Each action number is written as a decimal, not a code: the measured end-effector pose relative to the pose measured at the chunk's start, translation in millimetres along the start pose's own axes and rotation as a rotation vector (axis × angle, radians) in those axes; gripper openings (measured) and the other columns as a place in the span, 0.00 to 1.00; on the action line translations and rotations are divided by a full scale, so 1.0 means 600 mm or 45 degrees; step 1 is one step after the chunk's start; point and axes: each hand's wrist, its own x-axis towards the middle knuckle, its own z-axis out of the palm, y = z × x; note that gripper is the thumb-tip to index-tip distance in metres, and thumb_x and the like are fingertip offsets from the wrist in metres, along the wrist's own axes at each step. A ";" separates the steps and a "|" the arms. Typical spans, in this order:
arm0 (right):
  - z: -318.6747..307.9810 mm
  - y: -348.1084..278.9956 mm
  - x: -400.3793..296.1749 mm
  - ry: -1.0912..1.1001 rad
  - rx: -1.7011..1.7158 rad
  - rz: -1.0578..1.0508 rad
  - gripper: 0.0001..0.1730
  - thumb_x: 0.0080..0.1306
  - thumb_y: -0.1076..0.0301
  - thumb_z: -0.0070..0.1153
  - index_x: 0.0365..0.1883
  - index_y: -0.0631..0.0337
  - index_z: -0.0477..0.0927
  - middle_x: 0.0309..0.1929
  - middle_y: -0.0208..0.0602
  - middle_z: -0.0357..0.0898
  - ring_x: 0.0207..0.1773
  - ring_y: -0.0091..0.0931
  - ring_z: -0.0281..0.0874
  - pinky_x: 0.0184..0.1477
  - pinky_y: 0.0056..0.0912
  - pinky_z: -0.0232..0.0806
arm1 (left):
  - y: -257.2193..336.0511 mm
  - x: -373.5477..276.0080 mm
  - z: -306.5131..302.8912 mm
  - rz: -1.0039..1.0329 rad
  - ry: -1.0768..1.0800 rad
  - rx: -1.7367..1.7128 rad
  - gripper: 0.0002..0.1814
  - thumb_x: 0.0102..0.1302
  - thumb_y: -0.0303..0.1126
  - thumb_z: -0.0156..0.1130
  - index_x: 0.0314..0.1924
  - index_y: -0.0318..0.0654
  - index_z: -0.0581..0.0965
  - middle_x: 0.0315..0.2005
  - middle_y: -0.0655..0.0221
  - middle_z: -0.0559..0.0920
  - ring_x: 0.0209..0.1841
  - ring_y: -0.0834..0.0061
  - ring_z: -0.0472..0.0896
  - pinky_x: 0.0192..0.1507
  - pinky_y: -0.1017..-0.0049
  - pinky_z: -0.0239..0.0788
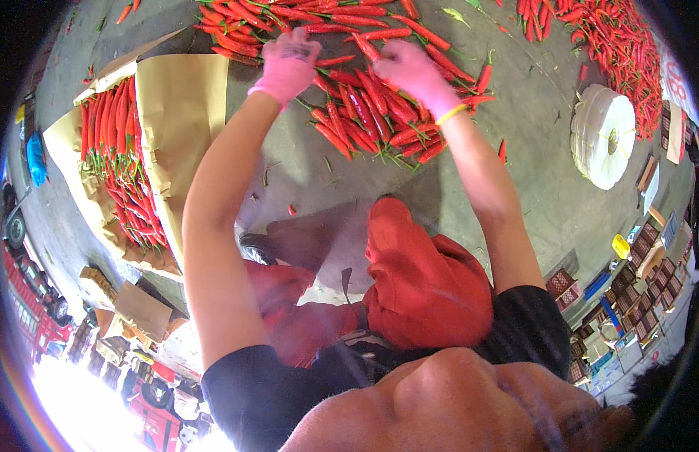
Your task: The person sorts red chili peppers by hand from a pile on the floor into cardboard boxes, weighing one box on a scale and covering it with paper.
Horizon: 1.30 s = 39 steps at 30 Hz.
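Observation:
Both my hands wear pink gloves and reach over a pile of long red chili peppers (383, 113) on the concrete floor. My left hand (290, 59) is at the pile's left side, its fingertips among the peppers; whether it grips one cannot be seen. My right hand (409, 73) is blurred, with its curled fingers around one end of a red chili pepper (365, 47) that points up and left. On my left stands an open brown paper-lined box (185, 107). Inside it, packed chili peppers (115, 121) lie in rows, their green stems meeting near the middle.
A roll of white twine (612, 135) stands on the floor at right. Beyond it spreads a larger heap of red chili peppers (620, 62). Cardboard pieces (143, 311) lie behind me on the left. Stacked crates (637, 282) stand at far right. My red-trousered knee (423, 282) is below the pile.

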 end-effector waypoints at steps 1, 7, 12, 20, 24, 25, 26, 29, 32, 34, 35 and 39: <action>-0.015 -0.005 -0.006 0.037 0.307 0.000 0.18 0.58 0.55 0.55 0.40 0.58 0.78 0.39 0.43 0.81 0.45 0.39 0.80 0.44 0.43 0.69 | -0.014 -0.007 0.006 -0.054 -0.066 -0.104 0.12 0.61 0.35 0.57 0.45 0.51 0.78 0.53 0.60 0.76 0.44 0.62 0.84 0.38 0.59 0.73; -0.009 0.052 0.145 -0.040 -1.182 -0.097 0.20 0.61 0.62 0.54 0.51 0.55 0.76 0.50 0.43 0.79 0.55 0.39 0.78 0.50 0.45 0.73 | -0.039 0.010 -0.043 -0.176 -0.507 -0.103 0.26 0.60 0.42 0.59 0.60 0.53 0.70 0.47 0.61 0.81 0.49 0.59 0.81 0.45 0.60 0.74; -0.083 -0.037 0.096 -0.121 -0.901 0.199 0.39 0.61 0.43 0.61 0.68 0.45 0.67 0.58 0.47 0.77 0.59 0.33 0.78 0.62 0.40 0.68 | -0.087 -0.087 -0.105 -0.395 -0.536 -0.214 0.27 0.56 0.47 0.65 0.56 0.52 0.72 0.46 0.68 0.84 0.44 0.65 0.84 0.42 0.63 0.74; 0.029 0.006 0.096 -0.102 -0.811 0.221 0.26 0.54 0.53 0.60 0.46 0.62 0.81 0.52 0.44 0.81 0.54 0.37 0.80 0.55 0.40 0.72 | 0.054 0.010 0.056 0.221 0.177 -0.314 0.19 0.63 0.37 0.58 0.55 0.53 0.75 0.33 0.65 0.84 0.37 0.65 0.84 0.36 0.64 0.73; -0.036 0.036 0.104 0.038 -0.368 0.179 0.27 0.53 0.53 0.62 0.47 0.62 0.81 0.52 0.45 0.81 0.51 0.37 0.81 0.51 0.39 0.74 | 0.032 0.058 0.047 0.229 -0.083 0.077 0.13 0.66 0.34 0.51 0.49 0.52 0.77 0.38 0.66 0.81 0.40 0.63 0.82 0.37 0.61 0.70; -0.045 0.038 0.083 -0.033 -0.188 0.237 0.28 0.53 0.53 0.61 0.48 0.61 0.80 0.52 0.46 0.80 0.50 0.37 0.82 0.50 0.39 0.75 | 0.023 0.045 0.047 0.255 -0.093 0.127 0.13 0.66 0.33 0.49 0.49 0.51 0.77 0.40 0.65 0.80 0.41 0.63 0.81 0.38 0.60 0.69; -0.039 0.046 0.057 0.169 -0.434 -0.074 0.26 0.56 0.57 0.59 0.51 0.60 0.78 0.51 0.48 0.80 0.49 0.37 0.82 0.46 0.39 0.76 | 0.009 0.034 0.046 0.252 -0.041 0.061 0.13 0.64 0.35 0.52 0.49 0.50 0.77 0.44 0.62 0.77 0.44 0.61 0.79 0.41 0.60 0.68; 0.003 0.041 0.022 -0.103 -1.181 0.027 0.23 0.58 0.63 0.55 0.52 0.61 0.76 0.50 0.49 0.80 0.52 0.37 0.80 0.48 0.40 0.75 | -0.031 0.001 0.068 0.096 -0.037 -0.173 0.15 0.62 0.34 0.56 0.50 0.45 0.76 0.47 0.61 0.79 0.50 0.57 0.80 0.45 0.56 0.71; -0.007 0.061 0.013 -0.093 -0.976 0.152 0.20 0.59 0.65 0.52 0.50 0.60 0.77 0.51 0.48 0.80 0.54 0.39 0.79 0.54 0.43 0.72 | -0.048 -0.018 0.040 -0.163 0.011 -0.530 0.18 0.62 0.34 0.54 0.52 0.44 0.75 0.45 0.58 0.81 0.50 0.52 0.79 0.48 0.55 0.71; -0.021 0.077 0.000 0.189 -0.579 0.106 0.24 0.58 0.61 0.54 0.52 0.59 0.78 0.52 0.49 0.79 0.55 0.41 0.78 0.56 0.47 0.70 | -0.062 -0.038 0.004 -0.548 0.091 -1.314 0.18 0.62 0.34 0.57 0.52 0.39 0.75 0.37 0.63 0.82 0.40 0.64 0.83 0.42 0.68 0.74; -0.026 0.101 -0.003 0.337 -0.410 0.050 0.28 0.56 0.57 0.56 0.54 0.60 0.76 0.54 0.50 0.78 0.59 0.41 0.74 0.58 0.47 0.68 | -0.080 -0.051 0.010 -0.774 0.109 -1.965 0.18 0.62 0.34 0.59 0.51 0.37 0.75 0.34 0.66 0.82 0.35 0.71 0.83 0.38 0.72 0.73; 0.046 -0.032 -0.060 -0.162 -0.846 0.049 0.36 0.59 0.51 0.58 0.63 0.59 0.67 0.51 0.48 0.79 0.56 0.40 0.77 0.55 0.44 0.70 | -0.009 -0.117 0.022 -0.969 -0.033 -1.968 0.17 0.62 0.36 0.62 0.48 0.36 0.78 0.30 0.71 0.81 0.26 0.80 0.74 0.30 0.76 0.68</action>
